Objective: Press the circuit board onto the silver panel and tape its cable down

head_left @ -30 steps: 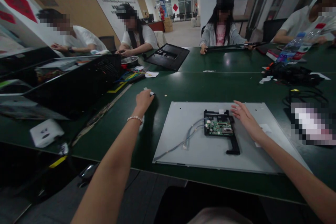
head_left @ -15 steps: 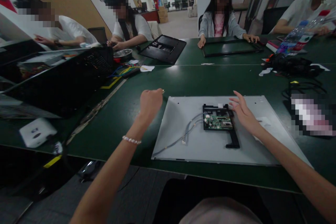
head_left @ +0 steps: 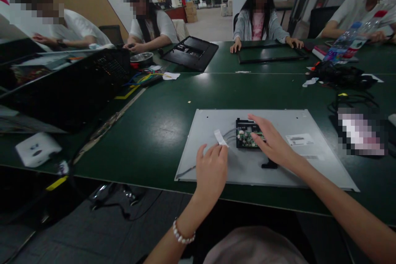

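A flat silver-grey display panel (head_left: pixel 218 119) lies on the green table before me. My left hand (head_left: pixel 212 169) is over its left part, fingers bent and closed at the tips on a white strip (head_left: pixel 219 136) that looks like tape or paper. Grey cables (head_left: pixel 188 170) run from under this hand towards a green circuit board (head_left: pixel 246 137) in a black bracket (head_left: pixel 269 166). Above the board is my right hand (head_left: pixel 272 140), thumb and fingers apart and holding nothing. It covers much of the board, and whether it touches is hard to tell.
A small pale scrap (head_left: pixel 189 102) lies beyond the panel. On the left are an open black computer case (head_left: pixel 68 90) and a white box (head_left: pixel 37 149). A phone (head_left: pixel 360 132) lies at right. Across the table, a person's hands rest on a black frame (head_left: pixel 274 60).
My left hand has moved right and nearer me, onto the panel, leaving a small scrap on the table. My right hand has moved left over the board. The white strip now shows at my left fingertips.
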`<state>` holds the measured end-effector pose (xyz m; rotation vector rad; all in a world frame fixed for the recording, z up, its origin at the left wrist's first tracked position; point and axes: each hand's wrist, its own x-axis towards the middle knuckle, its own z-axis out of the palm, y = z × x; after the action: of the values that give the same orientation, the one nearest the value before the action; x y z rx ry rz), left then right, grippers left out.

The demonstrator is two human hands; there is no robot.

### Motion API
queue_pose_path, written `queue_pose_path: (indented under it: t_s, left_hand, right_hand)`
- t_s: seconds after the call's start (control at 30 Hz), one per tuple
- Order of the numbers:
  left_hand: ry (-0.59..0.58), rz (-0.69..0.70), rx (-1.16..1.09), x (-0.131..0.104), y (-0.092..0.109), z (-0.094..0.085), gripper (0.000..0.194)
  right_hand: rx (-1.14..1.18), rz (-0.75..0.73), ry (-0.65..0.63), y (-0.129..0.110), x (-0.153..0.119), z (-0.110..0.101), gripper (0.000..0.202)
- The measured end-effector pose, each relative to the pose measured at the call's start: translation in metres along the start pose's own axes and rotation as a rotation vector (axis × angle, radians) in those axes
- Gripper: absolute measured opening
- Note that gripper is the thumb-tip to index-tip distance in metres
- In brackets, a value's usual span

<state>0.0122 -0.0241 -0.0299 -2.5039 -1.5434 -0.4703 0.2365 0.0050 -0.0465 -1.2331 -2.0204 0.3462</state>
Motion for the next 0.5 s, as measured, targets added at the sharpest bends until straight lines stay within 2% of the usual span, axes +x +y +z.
queue_pose_path:
  t_s: [0.17,0.27,0.5]
  left_hand:
    - [0.000,-0.061,-0.042,-0.006,0.005,0.004,0.026]
    - [0.001,-0.085,-0.053,-0.004,0.007,0.002,0.022]
    - [0.027,-0.141,-0.078,0.002,-0.003,-0.006,0.023]
  right_hand:
    - [-0.025,-0.097,-0.155,-0.014,0.002,0.009,0.053]
    - [-0.057,-0.167,-0.227,-0.022,-0.001,0.014,0.048]
    - [-0.165,-0.240,-0.294,-0.027,0.003,0.019,0.041]
